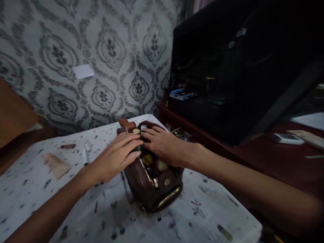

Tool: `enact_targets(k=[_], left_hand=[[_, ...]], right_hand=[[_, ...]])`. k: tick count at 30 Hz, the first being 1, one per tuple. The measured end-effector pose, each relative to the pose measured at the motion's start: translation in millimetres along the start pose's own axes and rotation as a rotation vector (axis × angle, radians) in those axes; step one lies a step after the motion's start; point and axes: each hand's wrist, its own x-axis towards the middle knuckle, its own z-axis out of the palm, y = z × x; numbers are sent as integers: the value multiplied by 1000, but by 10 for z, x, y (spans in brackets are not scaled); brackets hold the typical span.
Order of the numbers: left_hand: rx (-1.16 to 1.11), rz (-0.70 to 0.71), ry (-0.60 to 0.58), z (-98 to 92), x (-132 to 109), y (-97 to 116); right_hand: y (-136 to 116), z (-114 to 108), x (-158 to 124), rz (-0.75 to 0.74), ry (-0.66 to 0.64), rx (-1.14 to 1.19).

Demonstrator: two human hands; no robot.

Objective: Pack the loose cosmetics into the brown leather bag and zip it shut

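Note:
A dark brown leather bag [136, 182] with gold zippers stands unzipped on the table. Inside it lie several small items, among them a yellow round one [147, 159], a pale round cap [162, 165] and a green piece [138, 148]. My left hand [117, 152] rests on the bag's left rim, fingers stretched toward the opening. Across the far part of the opening lies my right hand [164, 143], its fingers extended over the contents near a white cap [143, 127]. Both hands hide part of the inside; the fingertips' contact is partly unclear.
On the patterned white tablecloth [86, 209], left of the bag, lie a crumpled brown paper piece [57, 166], a white tube [85, 156] and a small reddish tube [68, 146]. A large black screen-like object [202, 67] stands on the dark red surface [253, 158] at right.

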Motion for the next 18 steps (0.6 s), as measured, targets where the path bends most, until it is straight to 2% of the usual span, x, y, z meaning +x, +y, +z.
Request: enact_targets(k=[4, 8, 11, 14, 18], left_hand=[[-47, -40, 38, 12, -178, 16], [-58, -158, 63, 111, -521, -88], [8, -285, 69, 269, -848, -337], [86, -467, 14, 424, -1179, -698], [83, -702, -68, 498, -1560, -1098]], right_hand=[[44, 100, -2, -23, 76, -35], [90, 207, 21, -45, 128, -90], [115, 252, 28, -61, 181, -144], [135, 295, 11, -55, 247, -165], [161, 366, -74, 17, 308, -152]])
